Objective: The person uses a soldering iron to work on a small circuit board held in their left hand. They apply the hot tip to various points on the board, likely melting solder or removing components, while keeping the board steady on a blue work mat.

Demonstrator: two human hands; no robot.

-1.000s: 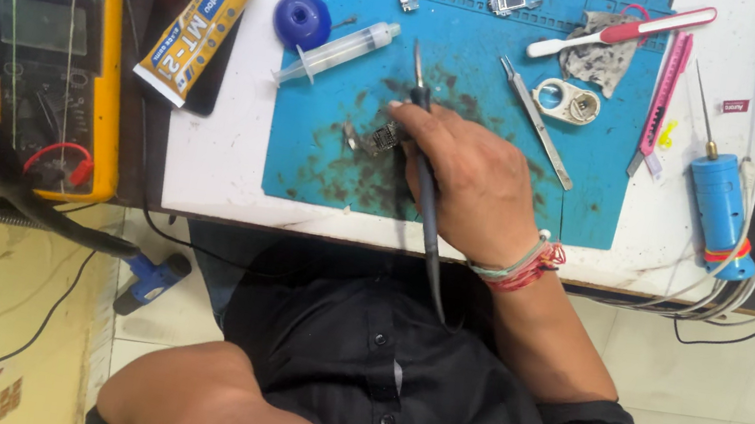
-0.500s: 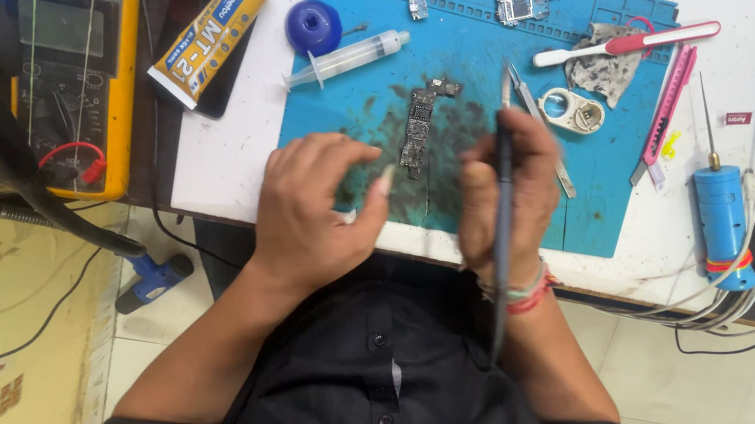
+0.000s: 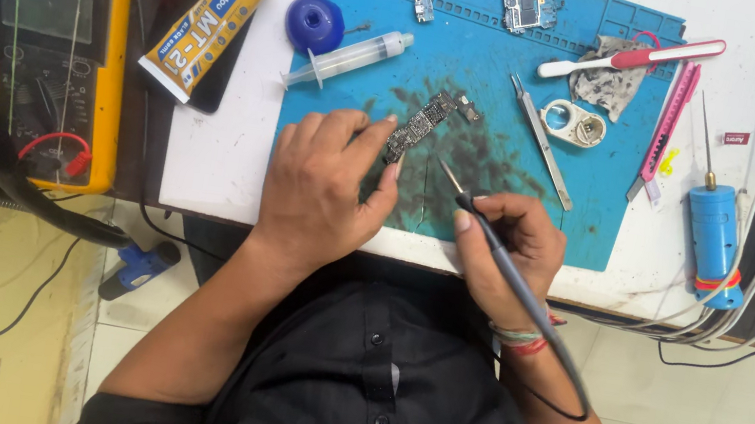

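left hand [image 3: 326, 190] flat, right hand [image 3: 510, 250] curled

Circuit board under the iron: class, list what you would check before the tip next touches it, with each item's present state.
1. Left hand steadies circuit board: ok, fingertips touch it.
2. Right hand grips soldering iron: ok, held like a pen.
3. Tip off the board: ok, apart.
4. Tip hot: cannot tell.
5. Blue mat under board: ok.
6. Tweezers out of the way: ok, lying to the right.
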